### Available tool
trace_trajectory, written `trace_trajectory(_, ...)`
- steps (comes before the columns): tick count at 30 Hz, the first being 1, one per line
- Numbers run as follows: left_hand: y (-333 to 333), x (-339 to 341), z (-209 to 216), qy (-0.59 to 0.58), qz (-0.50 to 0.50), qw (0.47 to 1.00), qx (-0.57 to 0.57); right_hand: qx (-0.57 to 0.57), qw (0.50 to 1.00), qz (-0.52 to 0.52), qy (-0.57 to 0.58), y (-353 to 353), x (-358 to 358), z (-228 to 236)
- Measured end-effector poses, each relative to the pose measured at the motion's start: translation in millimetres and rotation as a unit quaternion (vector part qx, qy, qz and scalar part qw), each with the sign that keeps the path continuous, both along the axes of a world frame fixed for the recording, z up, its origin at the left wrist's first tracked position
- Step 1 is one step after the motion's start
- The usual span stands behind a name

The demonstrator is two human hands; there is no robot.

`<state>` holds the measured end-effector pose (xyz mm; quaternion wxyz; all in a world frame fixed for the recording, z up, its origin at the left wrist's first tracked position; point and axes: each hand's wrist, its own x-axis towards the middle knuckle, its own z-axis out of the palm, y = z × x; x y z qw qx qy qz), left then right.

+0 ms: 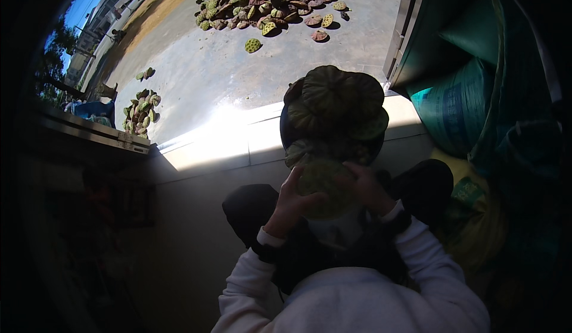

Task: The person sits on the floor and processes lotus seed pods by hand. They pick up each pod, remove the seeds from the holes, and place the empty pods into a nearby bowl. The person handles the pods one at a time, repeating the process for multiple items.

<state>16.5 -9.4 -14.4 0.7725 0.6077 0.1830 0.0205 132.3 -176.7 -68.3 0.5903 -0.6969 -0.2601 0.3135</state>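
Note:
Between my two hands is a round green lotus seed pod (325, 189), held above my lap. My left hand (293, 201) wraps its left side, thumb across the near face. On the opposite side my right hand (364, 185) grips the pod, its fingers partly lost in shadow. Just beyond, a dark round container (285, 131) stands heaped with large lotus pods (333, 95). Below the held pod, between my legs, lies something pale (336, 230) too dim to make out.
Outside the sunlit doorway, a big heap of lotus pods (268, 2) covers the concrete (196, 65). A smaller pile (142, 111) lies at the left by the door frame (107, 133). Stuffed green woven sacks (456, 106) and a yellowish sack (471, 214) crowd my right side.

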Motion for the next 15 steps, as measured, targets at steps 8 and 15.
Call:
trace_trajectory(8, 2.1, 1.6, -4.3, 0.018, -0.032, 0.992, -0.120, 0.096, 0.976, -0.014, 0.195, 1.9, -5.6, 17.0)
trace_trajectory(15, 5.8, -1.7, -26.4, -0.017, -0.014, 0.977, -0.212, 0.170, 0.924, -0.057, 0.338, 8.6, -20.4, 22.2)
